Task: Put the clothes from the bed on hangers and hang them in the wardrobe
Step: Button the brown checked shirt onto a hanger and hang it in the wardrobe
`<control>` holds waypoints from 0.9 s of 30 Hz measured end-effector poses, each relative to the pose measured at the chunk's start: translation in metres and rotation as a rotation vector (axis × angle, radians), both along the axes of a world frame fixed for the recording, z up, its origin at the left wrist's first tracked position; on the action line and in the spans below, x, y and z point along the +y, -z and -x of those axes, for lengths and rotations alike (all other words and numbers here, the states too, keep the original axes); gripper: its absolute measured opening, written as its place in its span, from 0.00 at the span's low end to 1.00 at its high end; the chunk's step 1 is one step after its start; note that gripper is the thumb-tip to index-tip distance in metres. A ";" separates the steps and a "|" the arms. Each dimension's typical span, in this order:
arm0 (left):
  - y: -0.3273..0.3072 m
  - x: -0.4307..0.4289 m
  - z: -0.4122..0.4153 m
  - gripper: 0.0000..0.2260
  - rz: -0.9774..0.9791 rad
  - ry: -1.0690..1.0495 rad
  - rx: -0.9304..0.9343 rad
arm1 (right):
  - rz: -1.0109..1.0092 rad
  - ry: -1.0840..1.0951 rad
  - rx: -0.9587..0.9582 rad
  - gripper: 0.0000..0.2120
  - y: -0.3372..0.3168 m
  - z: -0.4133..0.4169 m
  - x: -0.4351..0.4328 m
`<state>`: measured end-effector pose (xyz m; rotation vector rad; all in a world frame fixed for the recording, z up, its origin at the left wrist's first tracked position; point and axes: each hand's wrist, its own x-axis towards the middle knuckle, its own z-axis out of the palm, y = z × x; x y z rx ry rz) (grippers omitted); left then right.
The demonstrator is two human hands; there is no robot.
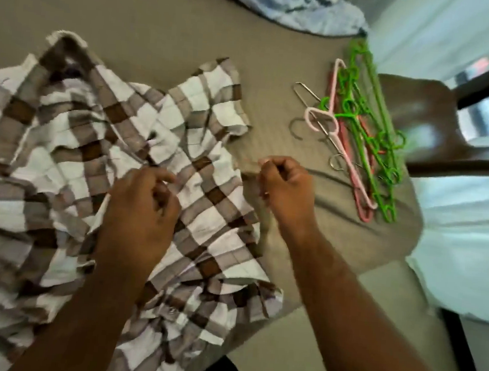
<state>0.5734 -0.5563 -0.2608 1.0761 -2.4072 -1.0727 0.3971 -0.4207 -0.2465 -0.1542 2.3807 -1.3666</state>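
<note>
I'm readying the checked shirt (73, 129), left grip (138, 214) on it, right grip (287, 186) beside, both curled, holds unclear; next, the pink hanger (352, 169) beyond.

We are looking down at a home bedroom: a bed in a taupe fabric sheet (163, 15) is carrying a crumpled pale-blue blanket (297, 6) and green and pink plastic clothes hangers (347, 115).

We lose the checked shirt (73, 129) past the left and bottom edges, and the left hand (140, 214) covers part of it. That hand and the right hand (287, 189) show curled, blurred fingers, so we cannot tell whether either pinches anything. The top edge cuts the blue garment (306, 10), and we cannot count the overlapping hangers (360, 130).
</note>
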 end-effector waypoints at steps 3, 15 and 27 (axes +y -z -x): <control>0.005 0.021 0.041 0.08 0.013 0.168 -0.012 | -0.231 -0.014 0.231 0.04 0.002 0.061 0.045; 0.010 0.081 0.138 0.06 -0.053 0.347 0.022 | -0.819 -0.148 0.499 0.11 0.022 0.172 0.146; -0.011 0.084 0.149 0.05 -0.239 0.256 0.205 | -0.134 0.185 0.658 0.12 -0.028 0.144 0.130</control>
